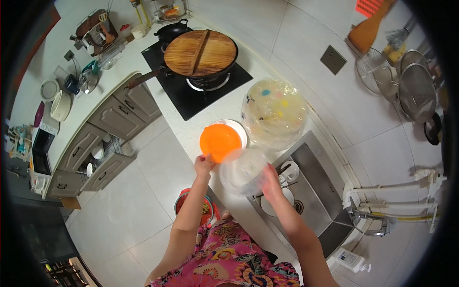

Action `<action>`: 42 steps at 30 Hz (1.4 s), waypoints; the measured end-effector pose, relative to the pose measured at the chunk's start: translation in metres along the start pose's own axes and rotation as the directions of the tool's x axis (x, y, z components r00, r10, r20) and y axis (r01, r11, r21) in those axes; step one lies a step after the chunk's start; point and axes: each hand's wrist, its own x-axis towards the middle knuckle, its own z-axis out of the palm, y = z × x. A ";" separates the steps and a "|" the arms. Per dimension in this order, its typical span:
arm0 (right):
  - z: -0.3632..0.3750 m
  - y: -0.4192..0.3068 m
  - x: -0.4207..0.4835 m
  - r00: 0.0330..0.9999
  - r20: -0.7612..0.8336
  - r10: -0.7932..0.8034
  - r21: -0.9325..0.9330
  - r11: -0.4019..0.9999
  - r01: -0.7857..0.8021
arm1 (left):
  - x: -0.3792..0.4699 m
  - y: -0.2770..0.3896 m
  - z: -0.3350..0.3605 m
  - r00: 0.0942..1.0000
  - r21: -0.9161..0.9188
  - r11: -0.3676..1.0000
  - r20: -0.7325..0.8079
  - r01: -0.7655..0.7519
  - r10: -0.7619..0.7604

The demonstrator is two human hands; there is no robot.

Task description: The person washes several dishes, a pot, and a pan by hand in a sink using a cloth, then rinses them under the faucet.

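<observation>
My left hand (203, 165) pinches the near rim of a round orange plastic bowl or lid (220, 141). It overlaps a white plate (241, 132) on the countertop, and the plate's near side is hidden. In my right hand (271, 182) is a translucent round plastic container or lid (244, 170), gripped by its right side. It is slightly blurred and hangs over the counter edge of the sink, partly in front of the orange piece. Just beyond, a large clear plastic cover with coloured spots (274, 111) stands on the counter.
To the right, a steel sink (315, 190) holds white bowls (289, 170) and chopsticks. A wok with a wooden lid (200, 52) sits on the black gas hob (186, 104), its handle jutting left. A red bin (206, 211) stands on the floor below. A drawer (107, 170) is pulled out.
</observation>
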 end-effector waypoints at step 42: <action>-0.273 0.097 -0.066 0.817 -0.496 -0.293 -0.819 0.471 -0.328 | -0.087 -0.187 0.145 0.738 0.712 -0.199 0.664 -0.673 -0.121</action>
